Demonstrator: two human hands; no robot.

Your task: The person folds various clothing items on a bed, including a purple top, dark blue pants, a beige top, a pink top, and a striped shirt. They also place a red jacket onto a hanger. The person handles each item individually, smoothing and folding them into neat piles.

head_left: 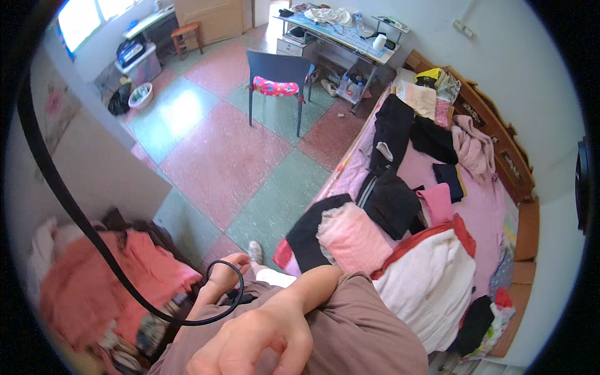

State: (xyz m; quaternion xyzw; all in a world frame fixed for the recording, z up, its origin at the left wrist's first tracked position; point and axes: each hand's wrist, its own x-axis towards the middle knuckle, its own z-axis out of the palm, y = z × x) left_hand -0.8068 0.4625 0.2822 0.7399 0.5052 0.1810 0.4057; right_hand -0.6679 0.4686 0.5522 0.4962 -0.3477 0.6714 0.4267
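Note:
My left hand [229, 270] hangs low beside my brown shirt, fingers loosely apart, with nothing visible in it. A loop of black cable [242, 294] crosses the view in front of that wrist. My right hand [257, 340] is large and close, bent back toward me at the lower edge. Its fingertips run out of the picture, so what they touch is hidden. Nearest the left hand is a heap of coral-coloured clothes [106, 281]. To the right, a peach folded cloth [354, 236] and a white garment with red edging [431, 278] lie on the bed.
The pink-sheeted bed [481, 219] also carries several dark garments [392, 203]. A dark chair [278, 70] with a patterned seat stands on the tiled floor [228, 156] before a cluttered desk [340, 34]. A white basin [140, 95] sits far left near a plastic storage box [140, 65].

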